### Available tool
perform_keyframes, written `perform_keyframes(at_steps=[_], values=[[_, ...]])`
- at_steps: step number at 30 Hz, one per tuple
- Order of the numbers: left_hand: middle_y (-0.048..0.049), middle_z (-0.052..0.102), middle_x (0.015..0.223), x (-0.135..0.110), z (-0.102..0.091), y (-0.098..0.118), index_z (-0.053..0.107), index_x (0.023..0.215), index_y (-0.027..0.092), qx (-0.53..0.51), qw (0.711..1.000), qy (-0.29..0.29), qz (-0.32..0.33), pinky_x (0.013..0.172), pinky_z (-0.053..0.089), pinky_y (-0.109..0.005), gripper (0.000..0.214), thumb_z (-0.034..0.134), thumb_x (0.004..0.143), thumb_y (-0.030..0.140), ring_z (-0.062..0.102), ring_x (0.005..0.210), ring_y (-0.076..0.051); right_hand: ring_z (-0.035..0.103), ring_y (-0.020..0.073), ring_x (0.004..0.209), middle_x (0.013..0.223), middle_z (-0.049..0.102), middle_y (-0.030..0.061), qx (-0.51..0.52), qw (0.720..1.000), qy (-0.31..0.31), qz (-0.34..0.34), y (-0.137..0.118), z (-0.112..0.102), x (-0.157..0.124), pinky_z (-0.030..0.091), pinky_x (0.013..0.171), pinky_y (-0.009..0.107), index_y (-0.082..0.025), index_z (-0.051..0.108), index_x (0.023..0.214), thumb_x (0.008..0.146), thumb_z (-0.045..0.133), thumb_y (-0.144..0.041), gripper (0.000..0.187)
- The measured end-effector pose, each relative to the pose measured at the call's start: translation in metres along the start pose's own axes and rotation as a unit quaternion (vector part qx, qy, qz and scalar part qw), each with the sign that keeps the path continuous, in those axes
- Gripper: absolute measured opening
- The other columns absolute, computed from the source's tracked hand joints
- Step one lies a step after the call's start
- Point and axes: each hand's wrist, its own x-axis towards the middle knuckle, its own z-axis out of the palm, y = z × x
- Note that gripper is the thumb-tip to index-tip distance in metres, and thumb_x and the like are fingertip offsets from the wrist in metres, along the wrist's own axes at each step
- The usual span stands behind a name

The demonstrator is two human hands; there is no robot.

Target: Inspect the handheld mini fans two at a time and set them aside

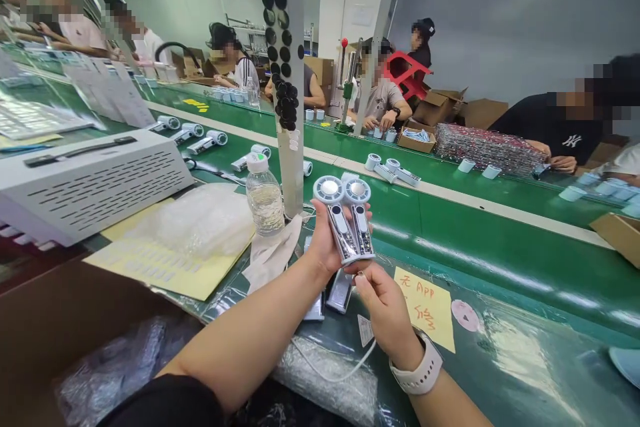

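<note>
My left hand [325, 240] holds up two handheld mini fans [345, 217] side by side, each with a round silver-centred head and a clear-cased handle. My right hand [383, 310] is just below them, its thumb and finger pinched close to the handle ends. Whatever lies between those fingertips is too small to tell. A thin white cable [340, 373] loops on the bench under my right wrist, which wears a white smartwatch [417, 367]. Metallic packets [340, 290] lie on the green belt beneath my hands.
A plastic water bottle [265, 193], a bubble-wrap bag [190, 220] on yellow sheets [165, 273] and a white vented unit [85, 187] stand to my left. A cardboard box [65, 307] sits at lower left. Co-workers [385, 97] sit along the green conveyor [500, 260].
</note>
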Motion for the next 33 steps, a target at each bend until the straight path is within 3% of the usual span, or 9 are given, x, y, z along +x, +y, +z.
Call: perform_keyframes(at_steps=[8,20,27,30,33], values=[[-0.0129,0.074,0.105,-0.005,0.007,0.008,0.062,0.062,0.015,0.046,0.997,-0.051,0.020,0.082,0.059,-0.036,0.069,0.074,0.052,0.082,0.070,0.104,-0.030,0.056,0.0177,0.058,0.056,0.061,-0.0006,0.034,0.996,0.040,0.066,0.000,-0.003,0.004,0.045,0.064,0.032,-0.022,0.056,0.066,0.087,0.059,-0.066,0.048],[-0.0136,0.073,0.100,-0.010,0.010,0.005,0.064,0.060,0.015,0.117,0.987,-0.086,0.072,0.082,0.059,-0.038,0.073,0.070,0.049,0.087,0.069,0.105,-0.033,0.054,0.0151,0.051,0.049,0.058,-0.0023,0.111,0.988,0.049,0.095,0.004,0.002,0.001,0.045,0.060,0.030,-0.021,0.056,0.067,0.085,0.063,-0.067,0.050],[-0.0115,0.074,0.096,-0.006,0.008,0.006,0.066,0.062,0.016,0.105,0.989,-0.078,0.071,0.083,0.059,-0.038,0.070,0.072,0.050,0.085,0.069,0.104,-0.032,0.056,0.0184,0.070,0.072,0.062,0.0018,0.005,0.999,0.043,0.027,0.001,-0.005,0.004,0.045,0.069,0.032,-0.022,0.058,0.072,0.093,0.054,-0.056,0.040],[-0.0098,0.073,0.103,-0.002,0.006,0.008,0.066,0.064,0.016,0.076,0.993,-0.043,0.084,0.082,0.059,-0.035,0.067,0.073,0.055,0.082,0.069,0.106,-0.030,0.059,0.0213,0.086,0.089,0.064,0.0058,-0.045,0.996,0.064,-0.038,-0.001,-0.009,0.004,0.046,0.076,0.034,-0.022,0.056,0.069,0.096,0.050,-0.048,0.037],[-0.0094,0.073,0.102,-0.002,0.007,0.008,0.065,0.063,0.016,0.081,0.993,-0.035,0.085,0.081,0.059,-0.036,0.068,0.073,0.055,0.083,0.069,0.106,-0.031,0.059,0.0241,0.097,0.102,0.065,0.0090,-0.082,0.989,0.111,-0.048,0.002,-0.018,0.009,0.047,0.084,0.039,-0.022,0.058,0.076,0.094,0.052,-0.043,0.028]])
